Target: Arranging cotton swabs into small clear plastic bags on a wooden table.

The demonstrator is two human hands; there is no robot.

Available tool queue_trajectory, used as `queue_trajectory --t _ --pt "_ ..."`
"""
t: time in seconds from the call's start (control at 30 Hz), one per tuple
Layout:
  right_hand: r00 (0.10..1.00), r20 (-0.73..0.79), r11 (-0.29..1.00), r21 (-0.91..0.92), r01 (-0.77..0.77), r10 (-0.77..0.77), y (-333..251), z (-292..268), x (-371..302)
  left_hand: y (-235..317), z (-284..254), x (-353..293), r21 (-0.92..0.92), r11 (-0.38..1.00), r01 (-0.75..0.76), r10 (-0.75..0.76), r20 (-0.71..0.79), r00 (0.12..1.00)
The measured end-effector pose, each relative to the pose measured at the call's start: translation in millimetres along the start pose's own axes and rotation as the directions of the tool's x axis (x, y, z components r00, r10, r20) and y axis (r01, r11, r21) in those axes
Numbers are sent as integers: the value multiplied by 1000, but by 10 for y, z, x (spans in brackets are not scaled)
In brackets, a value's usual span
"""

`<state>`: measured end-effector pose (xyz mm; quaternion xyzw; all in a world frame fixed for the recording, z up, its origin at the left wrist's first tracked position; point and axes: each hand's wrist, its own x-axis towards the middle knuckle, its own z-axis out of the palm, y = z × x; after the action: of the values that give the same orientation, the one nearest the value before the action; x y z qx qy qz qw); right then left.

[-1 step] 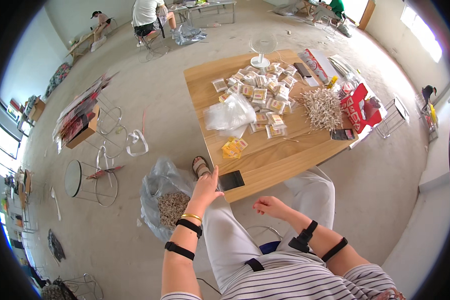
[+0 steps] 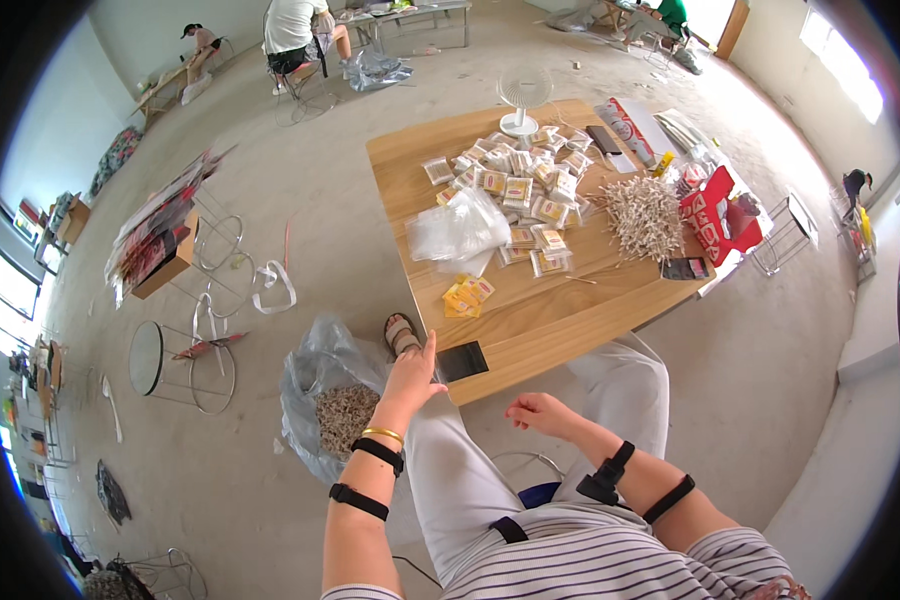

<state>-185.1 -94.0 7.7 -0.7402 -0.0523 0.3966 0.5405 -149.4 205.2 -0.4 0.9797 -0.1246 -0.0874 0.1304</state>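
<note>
My left hand (image 2: 413,375) is at the table's near left corner, index finger stretched out and thumb apart, with nothing in it. Close beside it lies a flat black rectangle (image 2: 462,361), perhaps a phone. Over my lap hangs my right hand (image 2: 538,412), its fingers curled in and no object visible in them. On the wooden table (image 2: 580,310) several small clear packets with printed cards (image 2: 518,190) form a heap. Empty clear plastic bags (image 2: 460,225) and yellow cards (image 2: 465,297) lie nearer me. To the right is a pile of cotton swabs (image 2: 643,220).
A white fan (image 2: 519,120) stands at the table's far side, a red bag (image 2: 715,215) at its right. By my left leg sits a grey plastic bag (image 2: 315,370) of small brownish pieces. Stools (image 2: 146,357) stand left. Other people (image 2: 292,40) sit at far tables.
</note>
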Motion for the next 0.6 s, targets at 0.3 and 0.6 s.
queue_trajectory --t 0.3,0.6 --pt "990 -129 993 -106 49 -62 66 -179 -34 262 -122 18 81 995 57 -42 -171 984" --pt "813 -568 991 -99 87 -128 268 -859 181 1238 271 552 -98 980 -172 170 -24 985"
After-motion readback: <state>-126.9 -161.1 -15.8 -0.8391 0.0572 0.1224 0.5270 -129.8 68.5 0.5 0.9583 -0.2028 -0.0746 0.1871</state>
